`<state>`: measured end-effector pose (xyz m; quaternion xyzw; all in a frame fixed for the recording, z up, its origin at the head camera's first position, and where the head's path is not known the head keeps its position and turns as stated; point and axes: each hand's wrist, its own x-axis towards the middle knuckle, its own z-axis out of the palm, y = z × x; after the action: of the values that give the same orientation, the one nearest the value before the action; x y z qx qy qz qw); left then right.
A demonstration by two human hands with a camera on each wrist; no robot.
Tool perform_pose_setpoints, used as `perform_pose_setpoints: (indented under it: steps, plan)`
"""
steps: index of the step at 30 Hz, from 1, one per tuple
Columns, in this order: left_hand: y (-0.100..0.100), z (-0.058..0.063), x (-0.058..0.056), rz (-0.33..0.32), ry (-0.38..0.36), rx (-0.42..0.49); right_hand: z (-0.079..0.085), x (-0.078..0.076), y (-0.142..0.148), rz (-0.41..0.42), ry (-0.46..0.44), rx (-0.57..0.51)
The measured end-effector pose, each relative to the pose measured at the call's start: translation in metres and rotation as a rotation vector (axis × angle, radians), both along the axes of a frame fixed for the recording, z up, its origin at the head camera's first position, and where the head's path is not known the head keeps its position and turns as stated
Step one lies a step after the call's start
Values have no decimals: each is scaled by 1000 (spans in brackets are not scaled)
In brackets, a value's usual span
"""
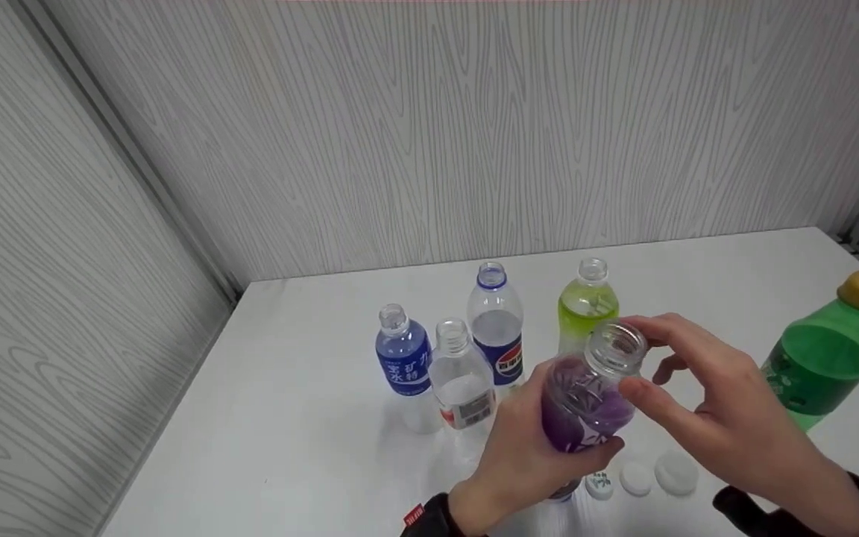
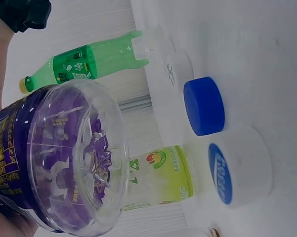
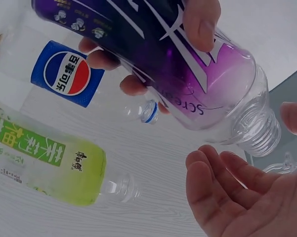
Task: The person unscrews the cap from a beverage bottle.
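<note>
My left hand grips a purple-labelled drink bottle, tilted with its uncapped mouth upward. Beside the bare neck is my right hand, its fingers loosely bent and its thumb apart from them; nothing shows in its grasp. The bottle's clear ridged base fills part of the left wrist view. Below the hands several caps lie on the table, among them a printed white cap, a plain white cap, a wider pale cap and a blue cap.
Uncapped bottles stand behind and left: a blue-labelled bottle, a clear bottle, a Pepsi bottle and a yellow-green tea bottle. At the right stands a green bottle with an orange cap. Wood-grain panels rise behind the white table.
</note>
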<state>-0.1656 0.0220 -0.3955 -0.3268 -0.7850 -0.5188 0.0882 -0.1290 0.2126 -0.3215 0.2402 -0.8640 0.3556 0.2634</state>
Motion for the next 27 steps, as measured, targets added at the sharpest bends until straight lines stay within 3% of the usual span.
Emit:
perform_pose_setpoints:
  steps: [6,14,23,27]
  plan:
    - [1,-2,-1,-5,2,13,4,-3,-6,-9,11,-5]
    - [4,-2,2,5,-74,56,7,-6,-8,-26,28,-3]
    - [4,-4,-2,127,4,-3,1,-10,-12,-70,78,12]
    - [4,-7,-4,183,0,-47,-3,-13,-17,-94,81,-9]
